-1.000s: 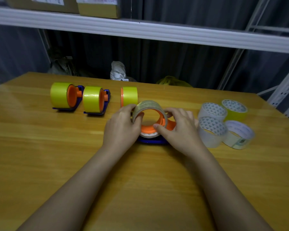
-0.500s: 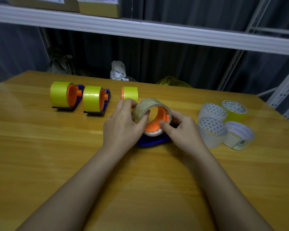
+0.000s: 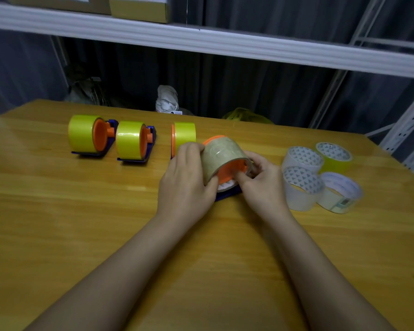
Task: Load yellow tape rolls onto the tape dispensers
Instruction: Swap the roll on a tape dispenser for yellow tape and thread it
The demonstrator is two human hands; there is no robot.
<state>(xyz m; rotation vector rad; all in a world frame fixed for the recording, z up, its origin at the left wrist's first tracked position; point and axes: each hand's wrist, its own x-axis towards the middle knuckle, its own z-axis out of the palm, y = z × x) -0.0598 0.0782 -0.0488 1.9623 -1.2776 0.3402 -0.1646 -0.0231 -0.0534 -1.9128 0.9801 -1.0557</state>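
Tape roll (image 3: 222, 155), pale and brownish rather than bright yellow, sits tilted on the orange hub (image 3: 232, 169) of the blue dispenser (image 3: 227, 192) at mid-table. My left hand (image 3: 187, 180) grips its outer wall, thumb under the near edge; my right hand (image 3: 261, 180) holds the far side with the forefinger curled against the hub's rim. To seat it well, I judge I should square the roll to the hub and press evenly from both sides, not force one edge. Three dispensers stand behind: two at the left, loaded with yellow rolls (image 3: 81, 133) (image 3: 129, 142), and a third yellow roll (image 3: 185, 134) just behind my left hand, its base hidden. Spare rolls (image 3: 301, 161) cluster at the right of the wooden table (image 3: 58, 223). My hands cover most of the dispenser, so its cutter is unseen and I cannot tell how far the roll is seated.
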